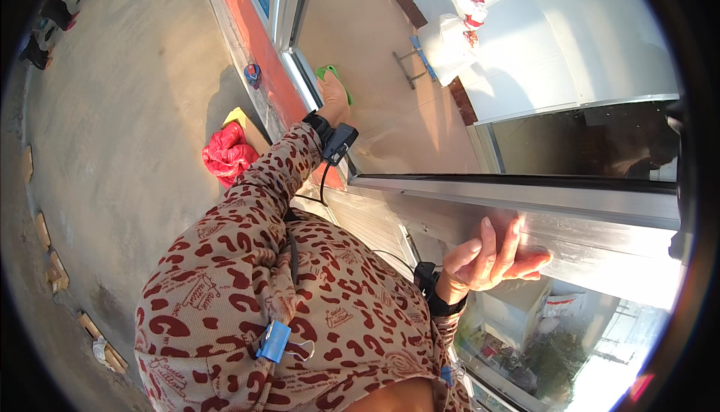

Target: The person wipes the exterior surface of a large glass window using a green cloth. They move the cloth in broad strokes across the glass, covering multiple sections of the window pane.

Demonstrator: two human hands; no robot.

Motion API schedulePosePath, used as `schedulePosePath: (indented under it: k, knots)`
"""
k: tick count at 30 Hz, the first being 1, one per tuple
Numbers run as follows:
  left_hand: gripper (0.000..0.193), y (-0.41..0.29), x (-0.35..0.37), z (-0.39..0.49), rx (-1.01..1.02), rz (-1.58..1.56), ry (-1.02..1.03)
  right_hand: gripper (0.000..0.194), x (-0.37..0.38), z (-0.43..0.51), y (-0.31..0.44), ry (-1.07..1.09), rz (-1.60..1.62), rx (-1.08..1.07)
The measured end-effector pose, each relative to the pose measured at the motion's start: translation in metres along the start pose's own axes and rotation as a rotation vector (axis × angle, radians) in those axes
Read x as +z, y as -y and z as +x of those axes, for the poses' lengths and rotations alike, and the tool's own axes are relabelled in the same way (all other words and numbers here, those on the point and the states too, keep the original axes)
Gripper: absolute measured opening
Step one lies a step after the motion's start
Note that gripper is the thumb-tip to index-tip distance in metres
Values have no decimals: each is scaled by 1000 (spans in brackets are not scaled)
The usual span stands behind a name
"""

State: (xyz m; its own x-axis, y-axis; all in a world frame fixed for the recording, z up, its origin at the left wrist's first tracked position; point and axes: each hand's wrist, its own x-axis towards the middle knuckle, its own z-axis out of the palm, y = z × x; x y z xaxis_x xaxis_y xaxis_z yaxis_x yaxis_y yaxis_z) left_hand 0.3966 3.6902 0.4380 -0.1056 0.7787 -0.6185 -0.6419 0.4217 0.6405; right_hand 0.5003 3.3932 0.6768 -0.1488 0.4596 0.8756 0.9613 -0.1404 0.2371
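My left hand [336, 97] presses a green cloth [326, 72] against the lower part of a large glass pane [388, 125], close to its aluminium frame [304, 81]. Part of the cloth is hidden under the palm. On the right, my right hand [490, 259] is empty, with its fingers apart. It is beside a broad, shiny metal rail [562, 237] of the frame; whether the fingertips touch it I cannot tell. Both wrists wear black bands, and a small black device [340, 144] with a cable is on the left one.
A red plastic bag [228, 152] lies by a yellow box [247, 124] on the concrete floor [129, 147]. A small blue-and-red object [252, 75] is at the wall base. White bags [450, 46] and a folding stool [419, 63] appear through the glass. People's legs [56, 9] stand far left.
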Motion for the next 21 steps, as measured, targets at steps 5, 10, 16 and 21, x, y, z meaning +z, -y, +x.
schedulePosePath:
  k: [5,10,16,21]
  knots:
    - [65,-6,35,-101,889,245,168,29,3,-8,-4,5,30,-53]
    - [61,3,22,-164,1560,665,595,27,5,-10,-2,34,58,19]
    - [68,2,-10,-148,2045,811,880,28,8,-14,-2,11,33,-25]
    - [63,-68,72,-209,1952,718,841,26,8,-15,-1,19,31,22]
